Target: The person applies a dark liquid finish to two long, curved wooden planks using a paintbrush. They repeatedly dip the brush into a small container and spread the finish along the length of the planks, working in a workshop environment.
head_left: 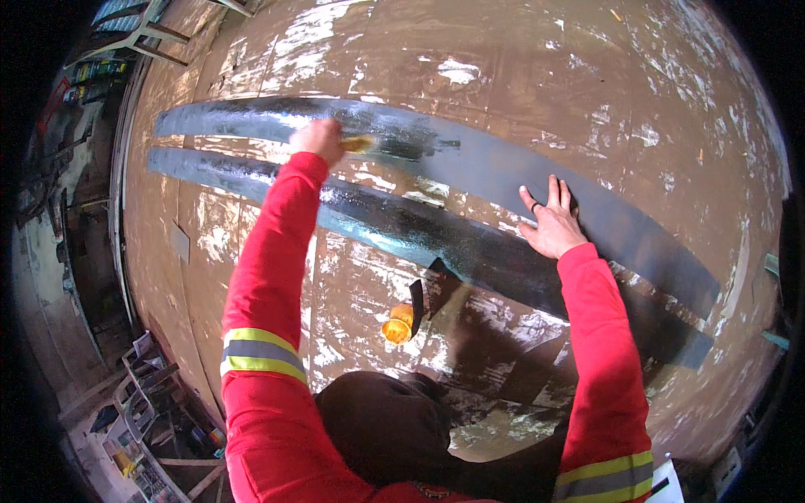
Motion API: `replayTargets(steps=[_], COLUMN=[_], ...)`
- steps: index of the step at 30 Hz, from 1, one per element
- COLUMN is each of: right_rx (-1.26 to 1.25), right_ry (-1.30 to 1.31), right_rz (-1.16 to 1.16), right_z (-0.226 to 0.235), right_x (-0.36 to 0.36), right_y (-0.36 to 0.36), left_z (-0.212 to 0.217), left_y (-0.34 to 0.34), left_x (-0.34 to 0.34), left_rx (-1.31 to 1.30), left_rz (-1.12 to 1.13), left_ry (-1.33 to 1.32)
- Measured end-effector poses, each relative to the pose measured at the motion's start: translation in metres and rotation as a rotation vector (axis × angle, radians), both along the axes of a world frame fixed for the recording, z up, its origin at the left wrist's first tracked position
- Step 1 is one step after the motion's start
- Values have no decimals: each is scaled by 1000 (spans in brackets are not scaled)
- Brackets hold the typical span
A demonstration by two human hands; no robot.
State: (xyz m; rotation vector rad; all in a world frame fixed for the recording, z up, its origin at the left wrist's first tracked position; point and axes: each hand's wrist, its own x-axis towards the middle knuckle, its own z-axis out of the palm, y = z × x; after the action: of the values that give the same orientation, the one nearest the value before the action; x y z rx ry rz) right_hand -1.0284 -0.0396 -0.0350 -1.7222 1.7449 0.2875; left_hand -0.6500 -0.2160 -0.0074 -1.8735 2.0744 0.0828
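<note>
Two long dark strips lie side by side across a big brown table (470, 75). My left hand (319, 138) is closed on the wooden handle of a paintbrush (381, 145), whose bristles rest on the far strip (495, 168) where it looks wet and glossy. My right hand (551, 220) lies flat with fingers spread, pressing on the strips at the gap between the far one and the near strip (402, 226). Both my sleeves are red with yellow-and-grey reflective bands.
A small orange-yellow container (397, 325) with a dark stick or handle beside it sits on the table near my chest. The brown surface is smeared with white patches. A chair (142, 29) and cluttered shelves stand off the table's left edge.
</note>
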Motion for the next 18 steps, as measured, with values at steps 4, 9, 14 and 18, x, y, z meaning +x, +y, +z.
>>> replayTargets(steps=[4,9,14,18], right_rx=[-9,-1,-28,-43], right_ry=[0,-2,11,-6], right_rz=[0,-2,7,18], right_z=[3,4,-5,-3], right_x=[2,4,-2,0], right_y=[1,0,6,3], left_z=[21,-3,45,36], left_y=[-12,11,21,22], left_x=[79,40,-14,-48], left_rx=[-115,-124,-129,46], left_rz=[0,-78,-67,-170], left_ry=[-179,-82,261,441])
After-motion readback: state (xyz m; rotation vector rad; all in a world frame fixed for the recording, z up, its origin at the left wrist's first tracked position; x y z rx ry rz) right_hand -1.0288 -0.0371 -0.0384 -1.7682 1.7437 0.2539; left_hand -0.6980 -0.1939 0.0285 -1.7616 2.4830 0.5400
